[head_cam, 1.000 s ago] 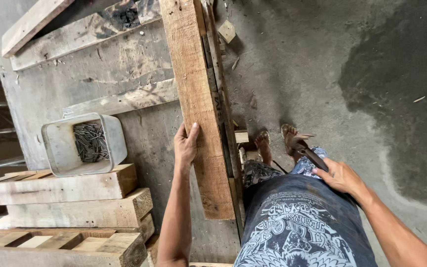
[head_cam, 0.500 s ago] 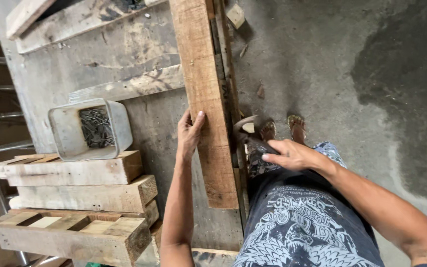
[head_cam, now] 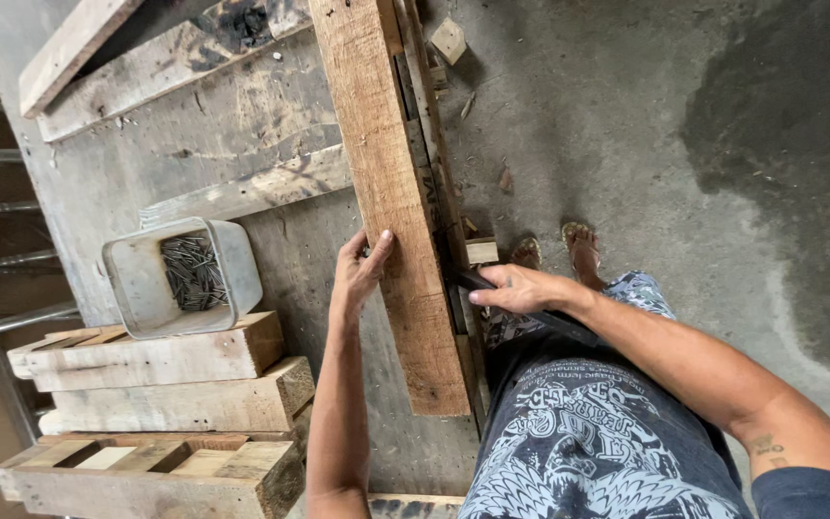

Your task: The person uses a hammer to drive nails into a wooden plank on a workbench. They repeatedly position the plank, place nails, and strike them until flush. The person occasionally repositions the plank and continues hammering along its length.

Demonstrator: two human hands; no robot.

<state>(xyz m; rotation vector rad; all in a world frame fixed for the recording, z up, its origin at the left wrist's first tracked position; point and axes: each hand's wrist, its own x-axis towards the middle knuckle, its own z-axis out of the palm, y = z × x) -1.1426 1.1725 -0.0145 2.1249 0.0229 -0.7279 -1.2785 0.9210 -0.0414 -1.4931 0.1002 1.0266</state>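
Note:
A long rough wooden plank (head_cam: 386,173) lies along the right edge of a grey worktable (head_cam: 194,135). My left hand (head_cam: 362,269) rests on the plank's left edge, fingers spread over its face. My right hand (head_cam: 521,288) is closed on a dark-handled tool (head_cam: 569,329). The tool's front end is against the plank's right side, where thinner boards (head_cam: 429,125) stand on edge. What kind of head the tool has is hidden behind my hand and the plank.
A grey tray (head_cam: 136,288) holding several nails (head_cam: 194,271) sits on stacked timber blocks (head_cam: 165,384) at the left. Loose boards (head_cam: 79,43) lie at the table's far end. The concrete floor has a small wood offcut (head_cam: 450,40) and a dark stain (head_cam: 780,135). My sandalled feet (head_cam: 583,252) stand beside the table.
My right hand has swung in from the right with the tool, up to the plank's right edge. My left hand has stayed on the plank.

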